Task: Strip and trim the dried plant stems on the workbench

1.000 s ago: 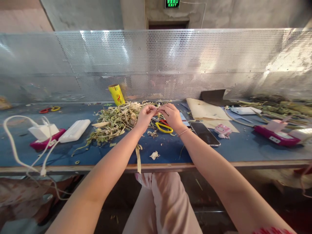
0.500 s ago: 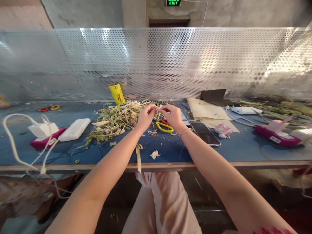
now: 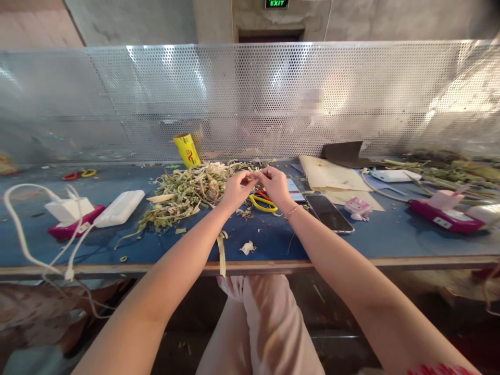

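Though beside plants point(image 3: 182, 197), yellow tube point(image 3: 187, 151), inside unclear.

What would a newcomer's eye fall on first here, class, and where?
Probably the two bare hands, left and right, fingertips together over the blue table at mid-picture. Just left of them spreads a tangled heap of withered plant pieces. Behind that heap, a bright yellow tube stands out.

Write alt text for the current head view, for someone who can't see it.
A person's left hand and right hand meet at the fingertips above a blue table; anything between them is too small to identify. A heap of dry-looking plant strips lies beside the left hand, with yellow-and-red-handled scissors and a phone near the right.
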The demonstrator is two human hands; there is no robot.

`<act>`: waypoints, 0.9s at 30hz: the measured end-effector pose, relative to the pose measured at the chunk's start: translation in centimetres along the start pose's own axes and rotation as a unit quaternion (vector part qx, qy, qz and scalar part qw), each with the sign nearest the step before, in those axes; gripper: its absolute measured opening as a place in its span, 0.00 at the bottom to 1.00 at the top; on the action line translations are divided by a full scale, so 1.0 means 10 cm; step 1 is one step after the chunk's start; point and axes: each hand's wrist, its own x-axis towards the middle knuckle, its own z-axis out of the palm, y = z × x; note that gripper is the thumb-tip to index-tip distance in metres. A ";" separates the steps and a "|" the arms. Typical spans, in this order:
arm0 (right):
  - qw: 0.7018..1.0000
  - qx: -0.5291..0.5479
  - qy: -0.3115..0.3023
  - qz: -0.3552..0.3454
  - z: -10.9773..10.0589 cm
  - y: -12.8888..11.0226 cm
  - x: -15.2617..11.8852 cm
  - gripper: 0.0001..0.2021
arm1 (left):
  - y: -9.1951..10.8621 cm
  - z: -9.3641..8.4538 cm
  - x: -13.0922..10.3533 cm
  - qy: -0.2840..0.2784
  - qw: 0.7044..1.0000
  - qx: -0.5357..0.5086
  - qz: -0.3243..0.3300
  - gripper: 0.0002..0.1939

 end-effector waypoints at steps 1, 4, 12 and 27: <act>1.000 -0.001 -0.005 0.000 0.01 0.01 -0.01 0.08 | 0.01 0.00 0.00 0.000 1.000 -0.006 -0.005 0.04; 1.000 0.025 -0.018 0.005 0.03 0.03 -0.01 0.07 | 0.01 0.00 0.00 -0.002 1.000 -0.015 -0.012 0.03; 0.992 0.105 -0.029 0.061 0.06 -0.06 -0.01 0.19 | 0.02 0.00 0.00 0.030 0.999 -0.014 -0.010 0.06; 0.992 0.126 0.008 0.007 0.06 0.04 0.03 0.10 | 0.00 0.00 0.03 0.075 0.989 -0.108 -0.070 0.09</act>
